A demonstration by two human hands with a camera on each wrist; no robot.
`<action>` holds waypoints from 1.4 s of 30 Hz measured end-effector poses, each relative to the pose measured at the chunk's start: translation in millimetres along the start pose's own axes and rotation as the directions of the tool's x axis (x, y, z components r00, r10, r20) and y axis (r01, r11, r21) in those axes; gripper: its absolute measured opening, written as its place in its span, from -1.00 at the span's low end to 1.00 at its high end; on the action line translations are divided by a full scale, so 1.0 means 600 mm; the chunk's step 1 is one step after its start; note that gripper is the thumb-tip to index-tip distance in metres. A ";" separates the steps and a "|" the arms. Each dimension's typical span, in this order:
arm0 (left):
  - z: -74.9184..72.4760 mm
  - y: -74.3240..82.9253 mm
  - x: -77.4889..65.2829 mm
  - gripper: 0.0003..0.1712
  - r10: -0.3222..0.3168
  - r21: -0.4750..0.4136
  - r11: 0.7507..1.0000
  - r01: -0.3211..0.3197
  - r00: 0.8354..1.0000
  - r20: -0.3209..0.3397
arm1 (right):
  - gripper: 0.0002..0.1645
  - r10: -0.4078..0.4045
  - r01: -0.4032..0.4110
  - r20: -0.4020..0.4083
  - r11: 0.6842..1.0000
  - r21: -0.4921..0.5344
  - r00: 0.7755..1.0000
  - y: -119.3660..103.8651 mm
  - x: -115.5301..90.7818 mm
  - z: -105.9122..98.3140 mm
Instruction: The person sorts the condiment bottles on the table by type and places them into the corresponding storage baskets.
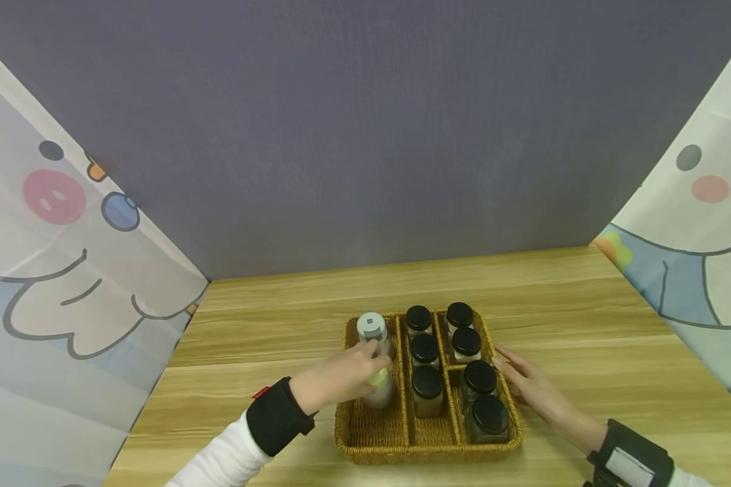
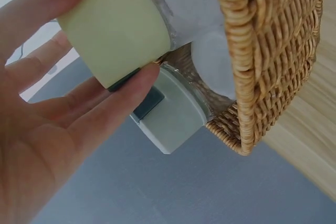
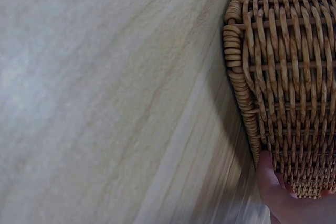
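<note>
My left hand reaches over the left compartment of a wicker basket. Its thumb and fingers pinch the pale yellow lid of a seasoning jar from opposite sides. Just behind that jar, in the same compartment, stands another one with a pale grey-green lid. In the left wrist view, this grey-green lid lies close by my fingertips. My right hand touches the basket's right side from outside. The right wrist view shows a finger against the woven wall, low down.
Black-lidded glass jars stand in the other compartments: several in a middle column, two at the back right and two at the front right. The basket rests on a wood-grain table, with a grey panel behind.
</note>
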State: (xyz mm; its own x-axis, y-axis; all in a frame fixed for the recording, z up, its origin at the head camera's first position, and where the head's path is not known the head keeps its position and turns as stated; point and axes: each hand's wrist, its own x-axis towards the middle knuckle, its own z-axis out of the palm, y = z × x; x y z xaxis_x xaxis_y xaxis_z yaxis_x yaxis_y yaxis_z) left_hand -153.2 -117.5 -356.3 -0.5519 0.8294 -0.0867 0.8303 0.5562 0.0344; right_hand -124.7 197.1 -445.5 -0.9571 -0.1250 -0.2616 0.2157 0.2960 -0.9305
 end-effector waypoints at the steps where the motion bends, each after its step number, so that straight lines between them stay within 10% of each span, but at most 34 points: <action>1: 0.001 0.000 0.001 -0.55 0.002 -0.002 1.000 -0.002 1.000 -0.001 | -0.28 0.000 0.000 0.001 1.000 -0.003 1.000 0.001 0.000 0.000; 27: 0.007 -0.019 0.002 -0.59 -0.027 -0.226 0.974 0.024 1.000 -0.010 | -0.27 0.026 -0.026 0.016 1.000 -0.015 1.000 0.001 -0.001 -0.003; 42: 0.021 -0.020 -0.008 -0.55 -0.020 -0.171 0.985 -0.006 0.989 -0.147 | -0.27 0.001 0.000 0.032 0.999 -0.043 0.999 -0.001 0.002 -0.009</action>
State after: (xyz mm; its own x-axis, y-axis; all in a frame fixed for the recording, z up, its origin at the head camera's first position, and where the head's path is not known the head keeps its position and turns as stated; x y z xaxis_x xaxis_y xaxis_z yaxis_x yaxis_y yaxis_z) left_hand -159.8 -128.8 -368.8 -0.5736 0.8169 0.0598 0.8080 0.5524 0.2050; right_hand -127.1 202.1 -444.0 -0.9500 -0.1550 -0.2710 0.2071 0.3365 -0.9186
